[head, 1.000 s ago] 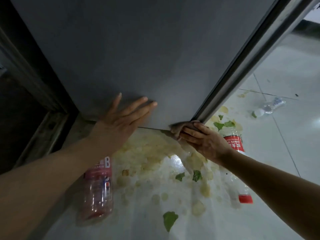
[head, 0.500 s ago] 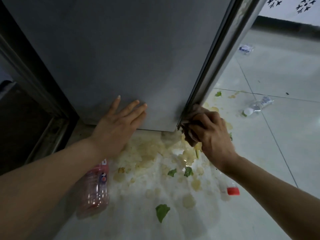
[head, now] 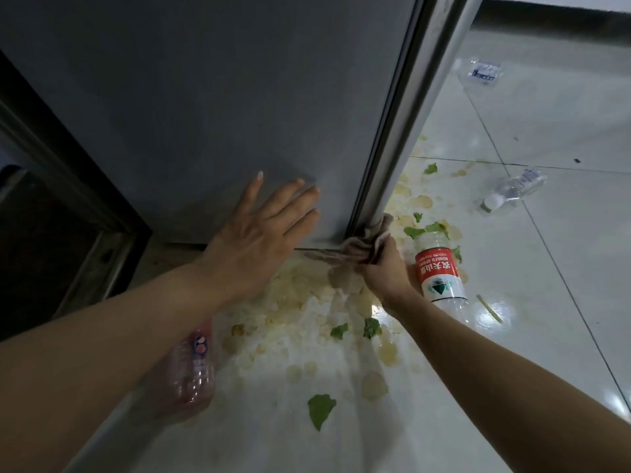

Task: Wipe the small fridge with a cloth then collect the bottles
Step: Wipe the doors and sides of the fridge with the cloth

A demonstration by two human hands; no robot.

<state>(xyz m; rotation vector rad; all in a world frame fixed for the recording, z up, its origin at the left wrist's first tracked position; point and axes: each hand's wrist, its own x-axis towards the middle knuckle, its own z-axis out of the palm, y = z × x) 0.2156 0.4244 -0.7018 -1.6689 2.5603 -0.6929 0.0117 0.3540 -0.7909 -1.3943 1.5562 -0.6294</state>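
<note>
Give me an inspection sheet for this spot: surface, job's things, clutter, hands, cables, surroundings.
Surface: pale tiled floor, smeared with yellowish spill.
Job's things: fridge upright; cloth at its bottom corner; red-label bottle, pink bottle and clear bottle lying down.
Clutter: green leaf scraps; a wrapper.
Hands: left hand flat on fridge; right hand grips cloth.
Cables: nothing seen.
Surroundings: dark frame left of the fridge.

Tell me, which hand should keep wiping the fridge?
Right hand: it already grips the crumpled beige cloth against the grey fridge corner. The left hand lies flat on the door, holding nothing.
</note>
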